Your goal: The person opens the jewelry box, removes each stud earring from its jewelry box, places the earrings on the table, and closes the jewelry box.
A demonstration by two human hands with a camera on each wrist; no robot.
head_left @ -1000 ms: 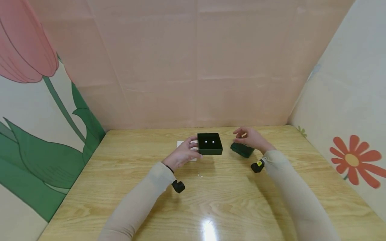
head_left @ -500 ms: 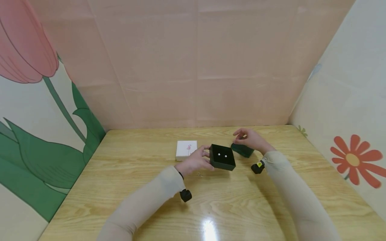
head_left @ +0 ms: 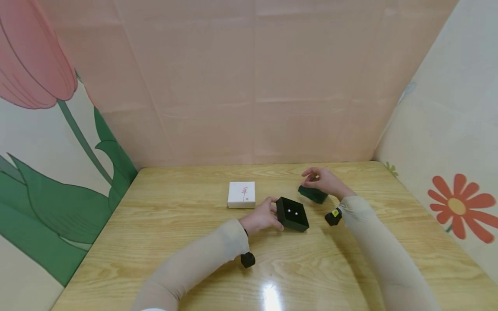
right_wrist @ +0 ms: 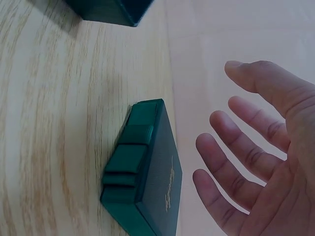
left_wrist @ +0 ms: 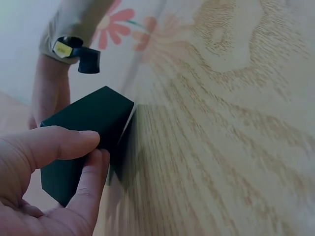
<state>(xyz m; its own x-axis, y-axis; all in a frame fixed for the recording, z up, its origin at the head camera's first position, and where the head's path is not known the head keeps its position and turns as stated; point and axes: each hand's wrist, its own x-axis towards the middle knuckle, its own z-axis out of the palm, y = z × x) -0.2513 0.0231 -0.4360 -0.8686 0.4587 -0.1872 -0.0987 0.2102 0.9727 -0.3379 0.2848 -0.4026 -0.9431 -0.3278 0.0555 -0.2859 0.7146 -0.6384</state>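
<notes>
My left hand (head_left: 262,216) grips the left side of a small dark green open box (head_left: 292,223), tilted a little. Two white, pearl-like earring studs (head_left: 289,211) sit on its black lining. In the left wrist view, thumb and fingers hold the outer wall of the box (left_wrist: 93,110); whether it touches the table I cannot tell. A green box lid (head_left: 313,196) with a ribbon bow and gold script lies behind and to the right. Above it hovers my right hand (head_left: 327,181). The right wrist view shows that hand's loosely bent fingers (right_wrist: 224,142) apart from the lid (right_wrist: 147,162).
A white box (head_left: 241,194) with a pink flower print stands on the wooden table (head_left: 186,190), left of the green box. Behind the table hangs a plain pinkish backdrop (head_left: 249,108). Flower-printed panels (head_left: 455,207) stand at both sides.
My left hand has carried the open green box to the right and nearer to me, turning it slightly. The white box has come into full view. My right hand has barely moved.
</notes>
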